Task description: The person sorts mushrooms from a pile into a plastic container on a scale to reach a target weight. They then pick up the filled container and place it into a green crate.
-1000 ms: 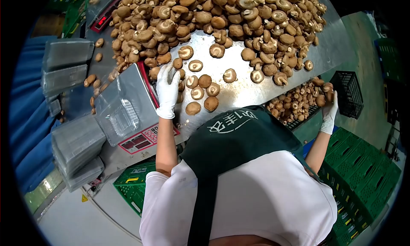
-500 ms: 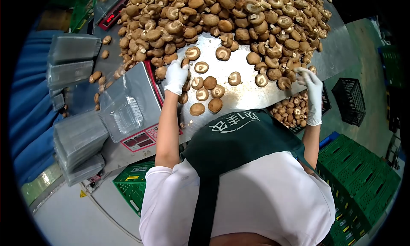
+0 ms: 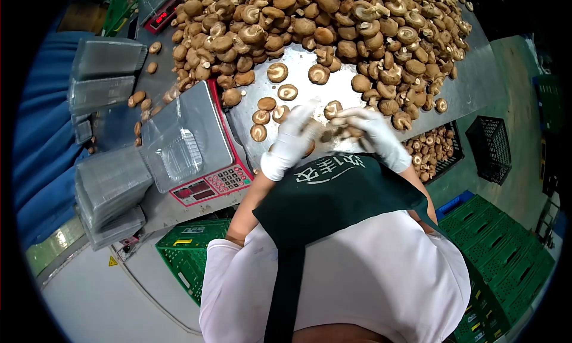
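Note:
My left hand (image 3: 287, 142), in a white glove, is over the loose shiitake mushrooms near the apron; its fingers are smeared by motion, and what lies under them is partly hidden. My right hand (image 3: 381, 137), also gloved, has its fingers curled round blurred shiitake mushrooms (image 3: 354, 132), just above the metal table (image 3: 301, 57). Between and around the hands lie single mushrooms, some stem up, such as one mushroom (image 3: 288, 92) and another mushroom (image 3: 258, 133). A large mushroom heap (image 3: 333, 21) covers the far side of the table.
Left of my hands stands a red-edged scale (image 3: 205, 125) with a clear plastic tray (image 3: 179, 155) on it. Stacks of clear trays (image 3: 110, 182) are farther left. A black crate (image 3: 432, 152) of mushrooms sits at right, near another black crate (image 3: 488, 149) and green crates (image 3: 500, 242).
My right hand has moved left from the heap's right edge, bringing mushrooms over the table. My left hand has moved right and nearer the apron, away from the scale's side.

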`<control>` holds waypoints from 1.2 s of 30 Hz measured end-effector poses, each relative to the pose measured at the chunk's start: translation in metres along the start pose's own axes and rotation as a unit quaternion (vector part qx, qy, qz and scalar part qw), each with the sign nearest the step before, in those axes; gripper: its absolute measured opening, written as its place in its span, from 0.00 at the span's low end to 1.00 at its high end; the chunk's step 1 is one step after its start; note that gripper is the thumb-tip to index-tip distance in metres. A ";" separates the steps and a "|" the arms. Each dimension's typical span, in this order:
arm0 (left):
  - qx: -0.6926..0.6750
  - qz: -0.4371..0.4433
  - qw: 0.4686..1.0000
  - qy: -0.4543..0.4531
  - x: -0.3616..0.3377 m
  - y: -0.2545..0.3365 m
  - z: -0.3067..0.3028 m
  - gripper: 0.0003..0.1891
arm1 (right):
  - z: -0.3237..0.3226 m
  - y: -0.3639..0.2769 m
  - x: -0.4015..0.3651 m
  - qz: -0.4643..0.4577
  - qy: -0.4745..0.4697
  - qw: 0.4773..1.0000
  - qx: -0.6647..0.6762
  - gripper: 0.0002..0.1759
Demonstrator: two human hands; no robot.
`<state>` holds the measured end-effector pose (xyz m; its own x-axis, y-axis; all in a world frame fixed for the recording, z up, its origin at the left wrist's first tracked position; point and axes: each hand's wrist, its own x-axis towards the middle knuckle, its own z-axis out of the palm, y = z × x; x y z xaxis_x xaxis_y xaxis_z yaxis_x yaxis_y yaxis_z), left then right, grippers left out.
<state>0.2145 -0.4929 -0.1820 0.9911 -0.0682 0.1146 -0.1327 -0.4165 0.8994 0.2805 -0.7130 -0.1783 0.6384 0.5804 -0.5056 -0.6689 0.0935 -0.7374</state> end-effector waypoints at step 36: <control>0.277 -0.149 0.946 0.081 0.017 -0.093 -0.048 0.39 | 0.048 0.033 0.102 -0.241 0.066 0.731 -0.635 0.51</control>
<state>0.2439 -0.4116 -0.2430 0.9685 0.2491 -0.0054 0.2112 -0.8093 0.5482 0.3052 -0.6115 -0.2326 0.7711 0.6362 -0.0260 0.4856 -0.6140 -0.6222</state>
